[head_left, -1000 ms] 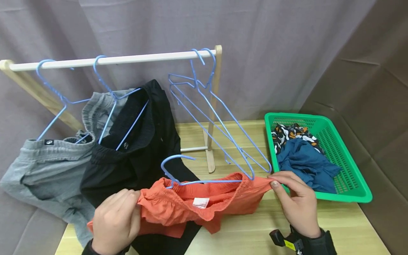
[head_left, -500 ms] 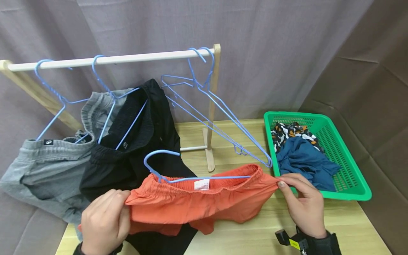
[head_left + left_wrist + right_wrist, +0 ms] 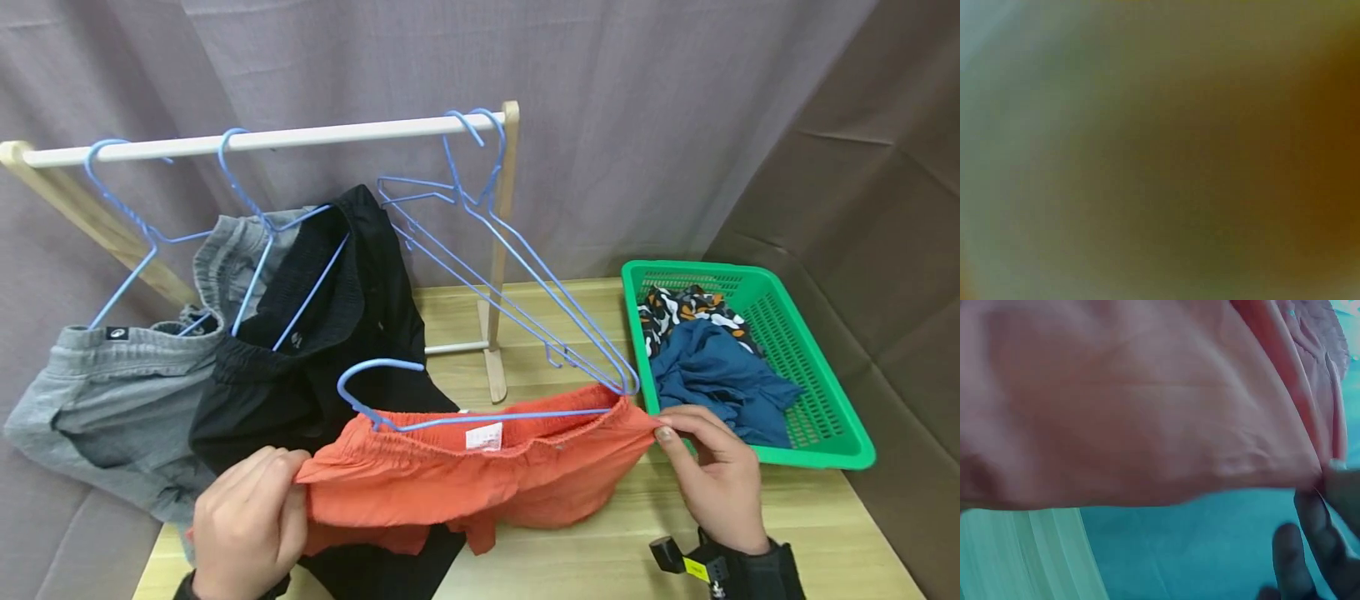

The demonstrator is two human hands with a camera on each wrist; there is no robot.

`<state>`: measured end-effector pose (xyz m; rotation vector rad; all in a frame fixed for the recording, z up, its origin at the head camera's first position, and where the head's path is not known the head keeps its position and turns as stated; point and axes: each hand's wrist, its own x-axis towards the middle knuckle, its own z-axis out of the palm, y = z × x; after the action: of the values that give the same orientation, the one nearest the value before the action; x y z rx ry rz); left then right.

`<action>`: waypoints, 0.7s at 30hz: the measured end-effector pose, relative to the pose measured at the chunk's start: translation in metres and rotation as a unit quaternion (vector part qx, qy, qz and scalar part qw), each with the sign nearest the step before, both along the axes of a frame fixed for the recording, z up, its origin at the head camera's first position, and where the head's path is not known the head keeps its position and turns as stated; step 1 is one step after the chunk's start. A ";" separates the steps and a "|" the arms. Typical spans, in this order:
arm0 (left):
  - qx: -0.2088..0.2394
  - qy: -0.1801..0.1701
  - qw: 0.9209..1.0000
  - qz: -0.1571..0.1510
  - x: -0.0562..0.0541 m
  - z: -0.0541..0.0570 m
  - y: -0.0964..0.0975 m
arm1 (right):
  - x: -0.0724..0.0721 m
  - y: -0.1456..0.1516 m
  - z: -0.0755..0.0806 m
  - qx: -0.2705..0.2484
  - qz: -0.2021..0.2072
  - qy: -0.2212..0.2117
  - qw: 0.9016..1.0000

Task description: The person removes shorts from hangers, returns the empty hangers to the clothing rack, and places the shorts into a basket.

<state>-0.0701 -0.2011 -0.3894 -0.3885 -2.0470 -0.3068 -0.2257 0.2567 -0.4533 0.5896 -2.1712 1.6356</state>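
Observation:
Orange shorts (image 3: 420, 487) are stretched sideways between both hands in the head view, with a white label on the inside of the elastic waistband. At the left end of the waistband, my left hand (image 3: 251, 521) grips the cloth with curled fingers. Thumb and forefinger of my right hand (image 3: 712, 475) pinch the opposite end. A blue wire hanger (image 3: 487, 419) lies within the waistband opening, its hook sticking up at the left; its lower part is hidden by the cloth. The right wrist view shows the pinched shorts (image 3: 1147, 412) close up. Blur hides everything in the left wrist view.
A rack with a white rail (image 3: 337, 135) stands behind. Grey shorts (image 3: 127, 408) and black pants (image 3: 300, 392) hang on hangers at its left; bare blue hangers (image 3: 540, 267) hang at its right. The green basket (image 3: 825, 383) on the right holds blue and patterned clothes.
Over the last second my hands have moved apart, pulling the waistband wider and flatter. The hanger's hook has shifted left. Since half a second ago little has moved.

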 end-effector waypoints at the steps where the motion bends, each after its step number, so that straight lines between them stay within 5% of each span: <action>1: 0.001 0.003 1.000 -0.003 0.000 -0.001 0.000 | 0.001 -0.003 0.001 0.004 0.022 -0.001 1.000; 4: 0.001 -0.005 1.000 -0.001 0.000 -0.003 -0.001 | 0.002 -0.014 0.004 0.038 0.055 0.017 0.998; 8: -0.005 -0.026 1.000 0.003 0.001 -0.006 0.000 | 0.002 -0.029 0.006 0.055 0.045 0.045 0.996; 15: -0.002 -0.055 0.998 -0.014 -0.001 -0.008 0.006 | 0.004 -0.035 0.002 -0.018 0.060 0.052 0.997; 21: -0.009 -0.049 0.998 -0.037 -0.008 -0.011 0.015 | 0.009 -0.042 0.000 -0.017 0.067 0.052 0.996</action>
<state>-0.0779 -0.1861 -0.4000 -0.4690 -2.1366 -0.3575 -0.2166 0.2143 -0.4537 0.8077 -2.0647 1.6665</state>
